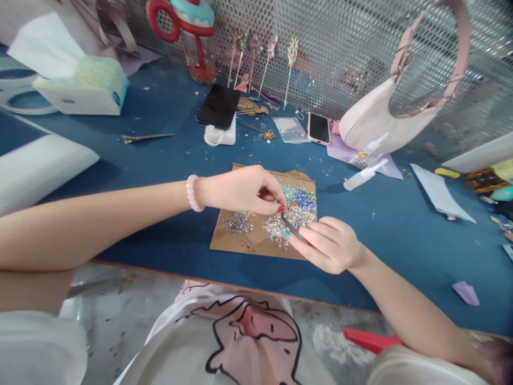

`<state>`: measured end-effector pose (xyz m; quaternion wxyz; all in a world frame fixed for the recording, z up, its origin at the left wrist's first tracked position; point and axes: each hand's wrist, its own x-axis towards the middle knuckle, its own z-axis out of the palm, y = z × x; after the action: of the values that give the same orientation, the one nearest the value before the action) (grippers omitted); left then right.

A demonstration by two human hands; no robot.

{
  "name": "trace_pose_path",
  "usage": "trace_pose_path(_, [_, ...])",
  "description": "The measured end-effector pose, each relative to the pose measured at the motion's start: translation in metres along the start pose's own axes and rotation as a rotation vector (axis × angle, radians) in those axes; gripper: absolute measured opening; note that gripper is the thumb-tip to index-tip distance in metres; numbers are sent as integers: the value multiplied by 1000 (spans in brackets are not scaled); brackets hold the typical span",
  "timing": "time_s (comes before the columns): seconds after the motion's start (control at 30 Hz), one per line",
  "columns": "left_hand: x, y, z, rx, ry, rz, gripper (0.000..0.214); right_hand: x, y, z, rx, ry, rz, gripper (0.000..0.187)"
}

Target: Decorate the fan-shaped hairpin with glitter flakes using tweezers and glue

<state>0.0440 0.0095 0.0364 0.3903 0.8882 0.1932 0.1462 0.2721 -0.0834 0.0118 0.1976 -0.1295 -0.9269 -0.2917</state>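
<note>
Plainly, the tweezers look dark and slender.

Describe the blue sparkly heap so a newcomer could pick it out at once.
On the blue table, find the brown cardboard sheet. Near its far right corner, the blue heap of tiny pieces sits right of the turquoise heap and beyond the silvery heap. Its deep blue colour sets it apart.
</note>
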Motion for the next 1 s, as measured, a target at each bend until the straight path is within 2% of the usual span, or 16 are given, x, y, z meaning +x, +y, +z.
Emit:
trace_pose_path(0.23, [1,-4,-1,-4,31,2,20,-1,-1,2,-2,6,12,17])
trace_pose_path(0.67, [0,-4,-2,-68,-19,76,15,-1,-1,2,5,16,26,17])
trace_pose_path(1.0, [-2,2,1,-159,-3,273,12,3,-4,-2,127,184,67,19])
